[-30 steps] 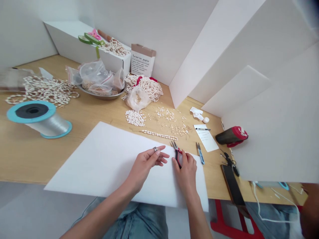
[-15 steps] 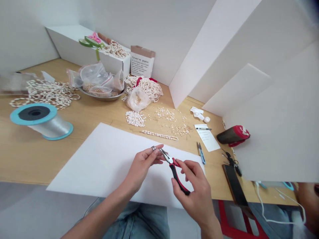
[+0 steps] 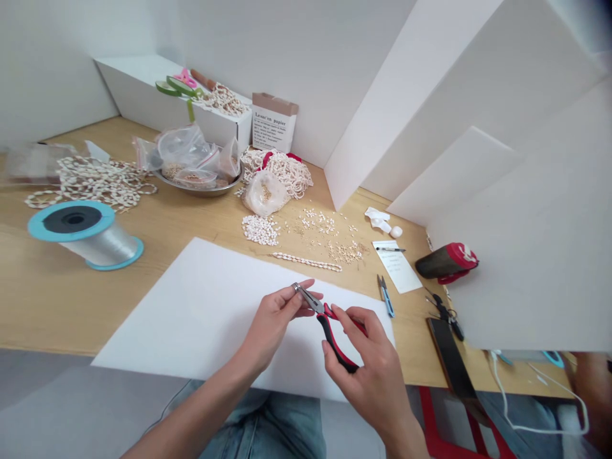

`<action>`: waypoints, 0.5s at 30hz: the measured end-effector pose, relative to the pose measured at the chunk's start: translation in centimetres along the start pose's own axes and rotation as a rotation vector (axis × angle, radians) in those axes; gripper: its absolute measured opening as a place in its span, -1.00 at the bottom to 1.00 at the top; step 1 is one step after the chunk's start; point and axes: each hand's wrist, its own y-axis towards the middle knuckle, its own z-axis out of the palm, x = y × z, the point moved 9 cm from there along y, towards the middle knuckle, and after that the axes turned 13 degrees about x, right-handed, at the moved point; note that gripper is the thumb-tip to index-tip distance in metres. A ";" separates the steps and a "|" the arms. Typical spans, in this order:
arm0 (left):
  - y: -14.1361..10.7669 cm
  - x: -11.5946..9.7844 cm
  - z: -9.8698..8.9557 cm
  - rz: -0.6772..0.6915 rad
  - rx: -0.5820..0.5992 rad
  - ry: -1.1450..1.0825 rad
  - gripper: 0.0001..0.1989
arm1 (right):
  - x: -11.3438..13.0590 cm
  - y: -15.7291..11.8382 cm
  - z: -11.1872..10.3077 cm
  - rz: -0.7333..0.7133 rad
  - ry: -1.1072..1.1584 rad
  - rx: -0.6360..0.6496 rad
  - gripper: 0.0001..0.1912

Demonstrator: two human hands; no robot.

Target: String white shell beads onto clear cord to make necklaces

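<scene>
Head view. At the centre of the frame, right of middle, the right hand [image 3: 375,354] grips a pair of pliers [image 3: 321,312] by the red-and-black handles, jaws angled toward the upper left. The tips overlap the fingers of the left hand [image 3: 273,312], beside a metal ring [image 3: 295,287] worn there; contact between tips and ring cannot be confirmed. The left hand is loosely curled, thumb near forefinger; whether it pinches anything small cannot be told. Both hands are over a white sheet [image 3: 191,319] in the lower centre.

Just above the sheet lies a beaded strand [image 3: 306,262], untouched, with a heap of white beads [image 3: 261,230] beyond it. Blue-handled snips [image 3: 386,298] lie right of the pliers.

Assessment: the step in hand appears to be setting the plier tips against the left fingers. The next move calls for steady left fingers and careful tip alignment.
</scene>
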 end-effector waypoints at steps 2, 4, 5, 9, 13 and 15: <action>0.0 0.0 0.0 0.005 -0.001 0.002 -0.58 | 0.1 0.0 0.0 -0.001 -0.007 -0.006 -0.49; 0.0 -0.1 0.0 0.009 -0.001 0.006 -0.58 | 0.1 -0.1 0.0 -0.005 -0.013 -0.007 -0.49; 0.0 -0.1 0.0 0.009 -0.002 0.009 -0.58 | 0.2 -0.1 0.0 -0.007 -0.017 -0.005 -0.50; 0.0 -0.1 0.0 0.005 -0.006 0.027 -0.58 | 0.3 0.0 0.1 -0.017 -0.030 -0.005 -0.49; -0.1 -0.3 0.1 0.016 -0.011 0.050 -0.58 | 0.4 0.0 0.0 -0.027 -0.054 -0.012 -0.49; -0.1 -0.4 0.1 0.019 -0.014 0.059 -0.58 | 0.6 0.0 -0.1 -0.034 -0.072 -0.022 -0.48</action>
